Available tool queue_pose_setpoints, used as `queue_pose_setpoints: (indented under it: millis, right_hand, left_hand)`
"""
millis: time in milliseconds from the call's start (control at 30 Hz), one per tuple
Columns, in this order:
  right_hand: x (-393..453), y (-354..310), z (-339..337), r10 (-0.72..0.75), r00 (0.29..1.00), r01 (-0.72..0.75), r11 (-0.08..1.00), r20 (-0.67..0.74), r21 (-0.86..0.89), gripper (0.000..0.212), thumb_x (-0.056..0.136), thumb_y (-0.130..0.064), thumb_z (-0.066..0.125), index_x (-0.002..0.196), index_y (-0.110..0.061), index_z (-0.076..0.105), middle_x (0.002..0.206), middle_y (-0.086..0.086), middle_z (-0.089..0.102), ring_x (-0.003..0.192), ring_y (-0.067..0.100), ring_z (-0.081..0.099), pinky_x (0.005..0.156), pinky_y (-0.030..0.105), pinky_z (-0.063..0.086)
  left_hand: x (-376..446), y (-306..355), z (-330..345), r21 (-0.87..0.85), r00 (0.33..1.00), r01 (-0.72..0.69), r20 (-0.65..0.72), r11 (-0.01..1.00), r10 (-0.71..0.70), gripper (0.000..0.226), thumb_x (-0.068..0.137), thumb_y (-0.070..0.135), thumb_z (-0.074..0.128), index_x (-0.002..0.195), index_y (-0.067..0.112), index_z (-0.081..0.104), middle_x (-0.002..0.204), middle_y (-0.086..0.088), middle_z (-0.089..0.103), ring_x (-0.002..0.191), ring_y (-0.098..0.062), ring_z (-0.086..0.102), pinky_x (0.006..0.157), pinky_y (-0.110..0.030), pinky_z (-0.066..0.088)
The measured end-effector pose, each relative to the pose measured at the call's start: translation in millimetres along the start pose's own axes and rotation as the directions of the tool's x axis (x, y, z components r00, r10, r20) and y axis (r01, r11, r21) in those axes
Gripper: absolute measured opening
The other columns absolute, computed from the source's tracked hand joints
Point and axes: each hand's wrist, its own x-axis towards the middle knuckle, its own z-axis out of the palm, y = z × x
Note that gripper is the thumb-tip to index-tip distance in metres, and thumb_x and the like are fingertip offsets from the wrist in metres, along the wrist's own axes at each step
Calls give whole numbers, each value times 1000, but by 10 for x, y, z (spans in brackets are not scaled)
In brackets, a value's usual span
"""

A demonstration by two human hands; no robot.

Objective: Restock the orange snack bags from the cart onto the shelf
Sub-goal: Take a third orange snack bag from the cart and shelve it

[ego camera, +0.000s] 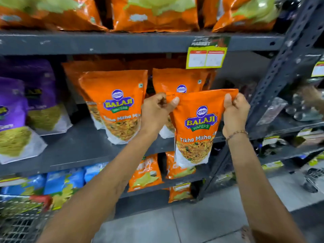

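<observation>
We hold an orange bag [196, 127] upright in front of the shelf [73, 146], just right of the orange bags already standing there [115, 106]. Our left hand [156, 111] pinches its top left corner between thumb and curled fingers; our right hand [235, 113] pinches the top right corner the same way, pulling the flat sealed edge taut. The bag is glossy, crinkled plastic film, a tall pouch with a white bottom and a printed picture of fried mix. Its lower end hangs below the shelf edge. The shelf is dull grey metal, scuffed, with a perforated upright [280, 71]. Purple bags [15, 109] stand at the left. A wire cart [19, 223] shows at bottom left.
</observation>
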Motion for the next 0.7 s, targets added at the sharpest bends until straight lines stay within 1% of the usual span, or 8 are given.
queue_pose_setpoints:
  millis: [67, 133, 167, 233, 367, 467, 567, 700]
  right_hand:
    - [262, 66, -15, 28, 1000, -28, 1000, -1, -2, 32, 95, -20, 44, 63, -24, 39, 58, -5, 43, 43, -2, 43, 43, 12, 40]
    - [382, 135, 32, 45, 999, -45, 999, -13, 3, 31, 95, -21, 44, 64, -25, 40, 59, -6, 46, 51, 5, 44, 50, 21, 42]
    - [440, 156, 54, 53, 998, -53, 999, -22, 12, 30, 95, -21, 44, 65, -25, 42, 62, -5, 48, 55, 8, 46, 55, 26, 43]
    - [638, 180, 94, 55, 998, -54, 998, -32, 14, 27, 94, -20, 44, 67, -25, 46, 67, -3, 52, 66, 14, 51, 62, 32, 46]
    - [1056, 272, 179, 48, 998, -48, 999, -46, -5, 25, 91, -16, 45, 69, -25, 49, 73, 0, 57, 73, 17, 56, 70, 36, 50]
    - [1260, 416, 209, 79, 995, -80, 997, -58, -13, 24, 92, -19, 47, 70, -25, 50, 86, 6, 62, 81, 17, 59, 79, 38, 52]
    - [1426, 500, 256, 110, 993, -110, 994, -49, 9, 26, 92, -16, 49, 67, -24, 48, 77, -3, 58, 70, 9, 53, 73, 34, 48]
    - [1558, 636, 256, 148, 988, -148, 989, -37, 10, 27, 90, -18, 51, 64, -23, 46, 70, -6, 54, 63, 8, 48, 69, 35, 45]
  left_hand:
    - [85, 46, 203, 17, 999, -39, -23, 999, 39, 37, 77, 36, 68, 67, 1, 57, 74, -23, 64, 74, -38, 62, 69, -53, 56]
    - [95, 66, 279, 44, 998, -58, -20, 997, 59, 39, 78, 30, 71, 53, 12, 48, 54, -6, 51, 54, -18, 48, 58, -40, 50]
    - [101, 65, 318, 58, 997, -71, -17, 996, 72, 42, 78, 28, 71, 51, 13, 43, 50, 0, 43, 51, -9, 38, 53, -31, 41]
    - [168, 87, 434, 71, 996, -81, -19, 994, 82, 46, 77, 28, 72, 51, 6, 42, 51, -2, 40, 52, -7, 30, 52, -24, 30]
    - [412, 79, 693, 84, 998, -57, -20, 995, 59, 43, 76, 29, 73, 50, 13, 43, 50, -1, 45, 51, -11, 35, 54, -29, 35]
    - [554, 21, 809, 80, 999, -34, -29, 996, 36, 42, 74, 25, 75, 45, 24, 45, 50, 10, 51, 44, 3, 43, 53, -18, 37]
    - [650, -46, 916, 40, 1000, -10, -17, 999, 10, 30, 73, 21, 76, 52, 9, 59, 50, -1, 56, 41, 9, 45, 52, -9, 35]
    - [704, -119, 1025, 72, 1000, 6, -17, 997, -5, 45, 75, 19, 75, 46, 22, 41, 50, 11, 48, 42, 10, 45, 45, -3, 31]
